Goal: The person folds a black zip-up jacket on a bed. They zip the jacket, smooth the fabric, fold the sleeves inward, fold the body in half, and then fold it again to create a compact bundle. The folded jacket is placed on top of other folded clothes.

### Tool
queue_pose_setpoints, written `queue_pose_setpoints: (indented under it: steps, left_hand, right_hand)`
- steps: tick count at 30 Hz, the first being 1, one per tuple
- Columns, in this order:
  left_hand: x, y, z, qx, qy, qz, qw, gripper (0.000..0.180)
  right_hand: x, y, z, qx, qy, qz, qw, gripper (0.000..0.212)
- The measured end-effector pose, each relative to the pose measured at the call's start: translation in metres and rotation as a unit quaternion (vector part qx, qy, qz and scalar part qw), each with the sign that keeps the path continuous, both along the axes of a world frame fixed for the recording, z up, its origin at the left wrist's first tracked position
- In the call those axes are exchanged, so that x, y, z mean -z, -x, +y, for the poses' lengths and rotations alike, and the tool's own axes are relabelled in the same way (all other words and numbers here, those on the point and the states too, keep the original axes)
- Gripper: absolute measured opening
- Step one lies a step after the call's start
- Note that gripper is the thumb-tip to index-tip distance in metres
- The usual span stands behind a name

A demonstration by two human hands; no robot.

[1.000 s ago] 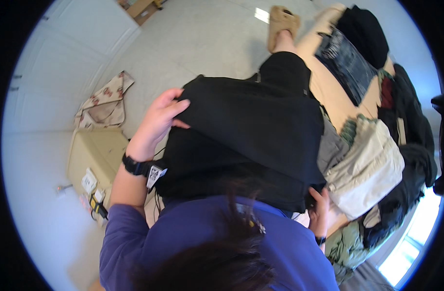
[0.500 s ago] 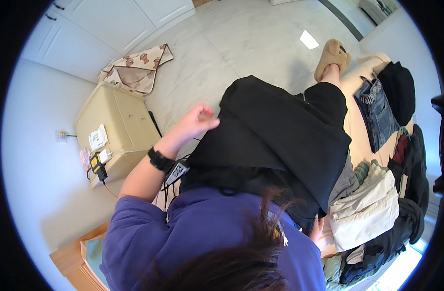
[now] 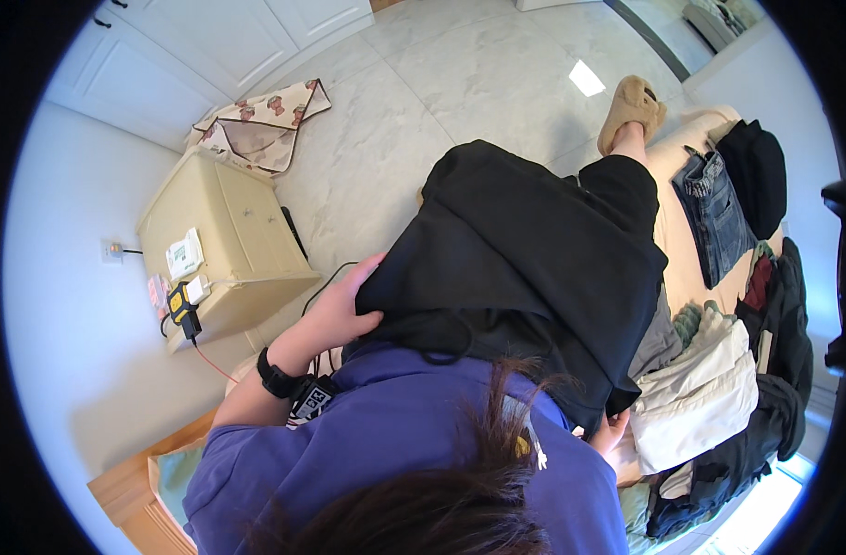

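Left hand (image 3: 335, 314) grips black garment (image 3: 525, 268) edge, frame center. Right hand (image 3: 608, 432), lower right, mostly hidden under garment; grip unclear. Clothes pile (image 3: 719, 370) on bed at right.

The garment (image 3: 534, 268) lies draped just right of the left hand (image 3: 335, 314), whose fingers (image 3: 367, 277) touch its near-left edge, while the right hand (image 3: 608, 430) sits under its lower right corner. Left of the left hand's fingers stands the bedside cabinet (image 3: 224, 245), with a charger (image 3: 181, 303) on its near end and a folded cloth (image 3: 257, 125) on the floor (image 3: 460, 83) beyond it. Right of the right hand's fingers, folded clothes (image 3: 700, 398) lie piled on the bed (image 3: 677, 176), with jeans (image 3: 714, 213) farther off.
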State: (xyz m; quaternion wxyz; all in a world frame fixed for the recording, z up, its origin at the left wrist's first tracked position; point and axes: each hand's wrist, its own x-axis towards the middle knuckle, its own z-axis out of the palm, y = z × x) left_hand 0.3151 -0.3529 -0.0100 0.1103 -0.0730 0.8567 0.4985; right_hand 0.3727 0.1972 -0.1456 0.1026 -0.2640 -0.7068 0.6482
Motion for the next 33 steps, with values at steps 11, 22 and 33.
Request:
queue_pose_setpoints:
  steps: [11, 22, 33]
  left_hand:
    - [-0.004, -0.008, 0.01, 0.05, 0.294, 0.03, 0.954, 0.063]
    - [-0.019, 0.044, 0.035, 0.209, 0.354, 0.178, 0.894, 0.057]
    - [-0.026, 0.112, 0.136, 0.463, 0.342, 0.271, 0.772, 0.042]
  right_hand:
    - [-0.035, -0.001, -0.028, 0.062, 0.094, -0.044, 0.993, 0.019]
    - [-0.041, 0.032, -0.039, -0.065, -0.188, -0.073, 0.977, 0.062]
    - [-0.201, 0.151, -0.121, -0.462, -0.48, 0.135, 0.734, 0.072]
